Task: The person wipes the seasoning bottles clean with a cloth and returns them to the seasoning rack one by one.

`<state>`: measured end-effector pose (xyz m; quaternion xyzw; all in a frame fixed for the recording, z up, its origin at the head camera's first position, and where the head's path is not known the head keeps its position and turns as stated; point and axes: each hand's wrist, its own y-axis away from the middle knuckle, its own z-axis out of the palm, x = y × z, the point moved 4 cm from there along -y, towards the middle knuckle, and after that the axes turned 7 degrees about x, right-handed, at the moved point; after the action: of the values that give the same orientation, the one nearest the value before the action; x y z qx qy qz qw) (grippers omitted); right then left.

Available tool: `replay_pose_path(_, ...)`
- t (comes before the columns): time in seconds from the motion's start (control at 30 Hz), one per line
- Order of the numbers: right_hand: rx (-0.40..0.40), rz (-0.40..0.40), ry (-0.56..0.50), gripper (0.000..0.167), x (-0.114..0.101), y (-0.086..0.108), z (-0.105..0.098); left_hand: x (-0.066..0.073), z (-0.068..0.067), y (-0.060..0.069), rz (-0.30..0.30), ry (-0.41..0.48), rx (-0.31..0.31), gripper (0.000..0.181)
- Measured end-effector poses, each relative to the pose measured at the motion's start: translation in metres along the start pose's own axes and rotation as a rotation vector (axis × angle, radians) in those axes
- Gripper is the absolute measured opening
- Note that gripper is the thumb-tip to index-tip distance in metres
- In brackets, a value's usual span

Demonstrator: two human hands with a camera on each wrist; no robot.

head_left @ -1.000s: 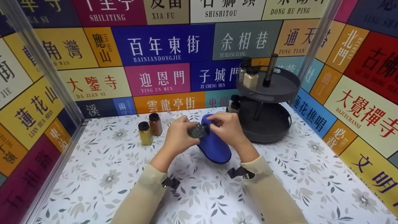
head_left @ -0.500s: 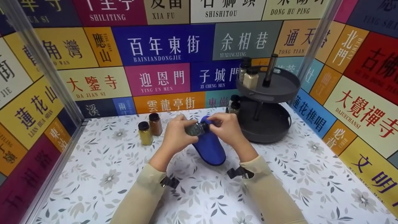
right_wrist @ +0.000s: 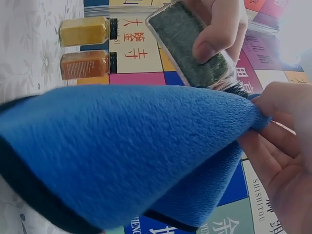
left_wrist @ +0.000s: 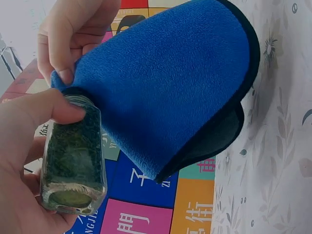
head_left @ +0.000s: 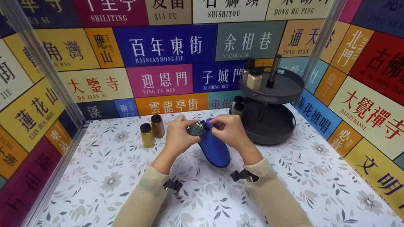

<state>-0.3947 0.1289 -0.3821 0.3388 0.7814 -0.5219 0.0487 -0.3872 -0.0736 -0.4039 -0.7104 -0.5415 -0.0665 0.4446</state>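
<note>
My left hand (head_left: pixel 180 135) grips a glass spice jar (left_wrist: pixel 73 156) filled with dark green flakes, tilted with its black cap toward the right hand. A blue cloth (right_wrist: pixel 126 151) with black edging hangs from my right hand (head_left: pixel 229 128), whose thumb and fingers pinch its gathered top end. In both wrist views the pinched cloth lies at the jar's cap, which it partly hides. The cloth's lower part droops just above the table between the two hands.
A yellow jar (head_left: pixel 147 135) and a reddish-brown jar (head_left: pixel 157 126) stand on the floral tabletop (head_left: pixel 110 176) at left. At right is a dark two-tier rack (head_left: pixel 268 138), with a cream-filled jar (head_left: pixel 254 80) on top and other jars on both tiers.
The cloth has swung slightly left from a second ago, and its top has gathered into the right hand's fingers. The jar has shifted a little left and tilted differently; both hands keep their holds.
</note>
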Motion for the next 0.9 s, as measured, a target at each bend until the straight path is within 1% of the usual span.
replay_pose_path(0.1, 0.017, 0.002, -0.007, 0.016, 0.000, 0.000, 0.000, 0.003, 0.001, 0.001, -0.001, -0.032, -0.019, 0.058)
replay_pose_path(0.2, 0.046, 0.023, -0.015, 0.017, 0.001, 0.000, -0.001, 0.006, 0.001, 0.002, 0.015, -0.051, -0.030, 0.057)
replay_pose_path(0.3, 0.077, 0.054, -0.019, 0.018, 0.004, 0.000, -0.001, 0.009, 0.002, 0.003, 0.035, -0.044, -0.042, 0.056)
replay_pose_path(0.4, 0.103, 0.098, -0.019, 0.019, 0.008, -0.001, 0.000, 0.009, 0.003, 0.003, 0.040, -0.007, -0.054, 0.054)
replay_pose_path(0.47, 0.121, 0.144, -0.031, 0.018, 0.012, -0.001, 0.000, 0.008, 0.004, 0.003, 0.034, 0.038, -0.054, 0.053)
replay_pose_path(0.53, 0.143, 0.213, -0.057, 0.018, 0.015, -0.002, -0.002, 0.005, 0.005, 0.002, 0.021, 0.104, -0.040, 0.052)
replay_pose_path(0.6, 0.171, 0.288, -0.101, 0.017, 0.018, -0.002, -0.003, 0.002, 0.004, 0.000, 0.004, 0.197, -0.010, 0.052)
replay_pose_path(0.7, 0.219, 0.404, -0.205, 0.016, 0.023, -0.001, -0.001, -0.003, 0.004, -0.001, -0.055, 0.360, 0.025, 0.051)
replay_pose_path(0.73, 0.238, 0.431, -0.251, 0.016, 0.024, 0.000, 0.000, -0.004, 0.004, -0.001, -0.076, 0.408, 0.034, 0.050)
replay_pose_path(0.77, 0.257, 0.450, -0.288, 0.016, 0.024, 0.001, 0.001, -0.005, 0.004, -0.001, -0.096, 0.450, 0.034, 0.050)
replay_pose_path(0.83, 0.298, 0.467, -0.366, 0.016, 0.024, 0.003, 0.003, -0.006, 0.006, -0.001, -0.128, 0.506, 0.022, 0.047)
replay_pose_path(0.9, 0.329, 0.462, -0.423, 0.016, 0.019, 0.003, 0.003, -0.006, 0.008, -0.002, -0.131, 0.533, -0.001, 0.044)
